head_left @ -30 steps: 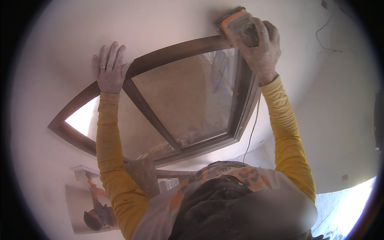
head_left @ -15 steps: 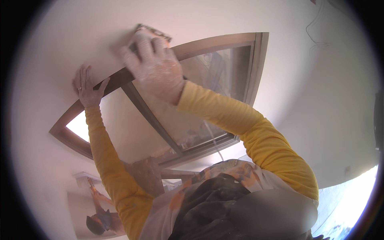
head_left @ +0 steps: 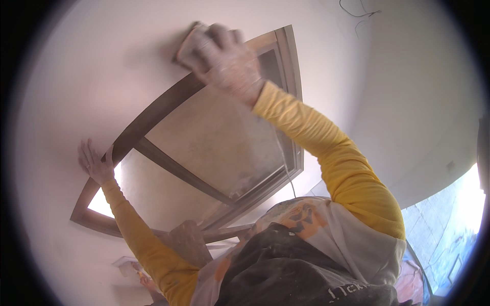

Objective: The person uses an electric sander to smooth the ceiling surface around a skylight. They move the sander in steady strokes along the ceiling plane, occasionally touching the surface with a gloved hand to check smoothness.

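Note:
My right hand [head_left: 232, 66], coated in pale dust, grips a flat rectangular sanding block [head_left: 191, 48] with a dark edge. The block lies against the white wall [head_left: 102, 97] just beyond the upper edge of a brown window frame [head_left: 158, 109]; motion blurs the fingers and block slightly. Farther left, my left hand [head_left: 96, 162] rests on the wall with its fingers spread, the thumb side at the frame's edge. It holds nothing. Glass panes [head_left: 204, 137] split by a dark bar fill the frame. Yellow sleeves cover both my arms.
Loose wires [head_left: 360, 11] stick out of the wall at the upper right. A thin pale cord [head_left: 286, 166] hangs by the window's right side. At the lower left, a co-worker's hand [head_left: 140, 274] is by a flat pale board [head_left: 125, 264]. Blue sheeting [head_left: 454, 255] shows at lower right.
My right hand and the block have shifted right along the frame's upper edge. The view has turned, so the window and my left hand appear lower; the co-worker is now mostly out of sight.

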### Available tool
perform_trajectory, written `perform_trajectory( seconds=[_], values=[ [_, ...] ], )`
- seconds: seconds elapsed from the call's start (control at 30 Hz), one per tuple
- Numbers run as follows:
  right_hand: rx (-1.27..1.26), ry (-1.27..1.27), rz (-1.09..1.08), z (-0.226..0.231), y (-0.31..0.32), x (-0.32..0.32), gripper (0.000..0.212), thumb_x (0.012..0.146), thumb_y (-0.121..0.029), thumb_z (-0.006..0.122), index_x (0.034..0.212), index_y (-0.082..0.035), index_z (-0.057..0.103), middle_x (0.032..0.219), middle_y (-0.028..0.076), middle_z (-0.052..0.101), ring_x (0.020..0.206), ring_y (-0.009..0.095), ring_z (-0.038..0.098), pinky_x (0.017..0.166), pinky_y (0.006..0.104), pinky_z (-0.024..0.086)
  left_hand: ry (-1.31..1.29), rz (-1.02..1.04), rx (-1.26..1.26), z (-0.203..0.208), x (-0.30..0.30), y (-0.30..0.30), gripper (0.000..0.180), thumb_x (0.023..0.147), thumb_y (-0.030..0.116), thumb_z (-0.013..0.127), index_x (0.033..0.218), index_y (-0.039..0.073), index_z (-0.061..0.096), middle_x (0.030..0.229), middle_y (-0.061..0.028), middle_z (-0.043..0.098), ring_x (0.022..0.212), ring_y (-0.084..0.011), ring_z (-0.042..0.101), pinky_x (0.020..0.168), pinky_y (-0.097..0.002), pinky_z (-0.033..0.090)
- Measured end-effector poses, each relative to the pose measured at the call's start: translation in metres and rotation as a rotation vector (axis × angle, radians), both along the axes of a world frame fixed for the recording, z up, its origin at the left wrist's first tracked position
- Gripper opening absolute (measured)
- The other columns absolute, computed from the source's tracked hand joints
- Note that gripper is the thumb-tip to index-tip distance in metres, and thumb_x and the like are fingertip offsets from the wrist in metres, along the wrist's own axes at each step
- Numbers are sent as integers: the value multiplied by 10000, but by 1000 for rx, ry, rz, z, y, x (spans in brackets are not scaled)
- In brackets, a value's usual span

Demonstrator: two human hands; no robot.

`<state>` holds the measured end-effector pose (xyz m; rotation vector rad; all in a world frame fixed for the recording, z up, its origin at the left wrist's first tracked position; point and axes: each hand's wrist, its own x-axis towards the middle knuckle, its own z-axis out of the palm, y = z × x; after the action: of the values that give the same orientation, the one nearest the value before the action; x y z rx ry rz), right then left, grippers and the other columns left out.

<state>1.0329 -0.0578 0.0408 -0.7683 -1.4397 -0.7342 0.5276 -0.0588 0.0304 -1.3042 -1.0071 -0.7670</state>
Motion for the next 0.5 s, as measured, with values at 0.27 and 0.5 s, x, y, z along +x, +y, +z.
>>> perform_trajectory(
  seconds=[0.27,0.5],
  values=[
    [-79,336,-228,-3,63,179,666,799,-437,849,1371,-184,620,1281,130,625,1162,330,641,952,445,561,-58,20,-63,5,12,-4,766,984,640,555,1586,178,452,1682,-122,354,1564,-408,251,1244,-631,125],
    [-184,454,-197,-2,83,210,692,821,-417,821,1412,-140,590,1334,152,582,1200,334,620,1001,445,533,-80,-221,63,80,219,75,775,990,718,466,1633,304,340,1724,-111,238,1559,-537,110,1150,-814,96]
  ],
)
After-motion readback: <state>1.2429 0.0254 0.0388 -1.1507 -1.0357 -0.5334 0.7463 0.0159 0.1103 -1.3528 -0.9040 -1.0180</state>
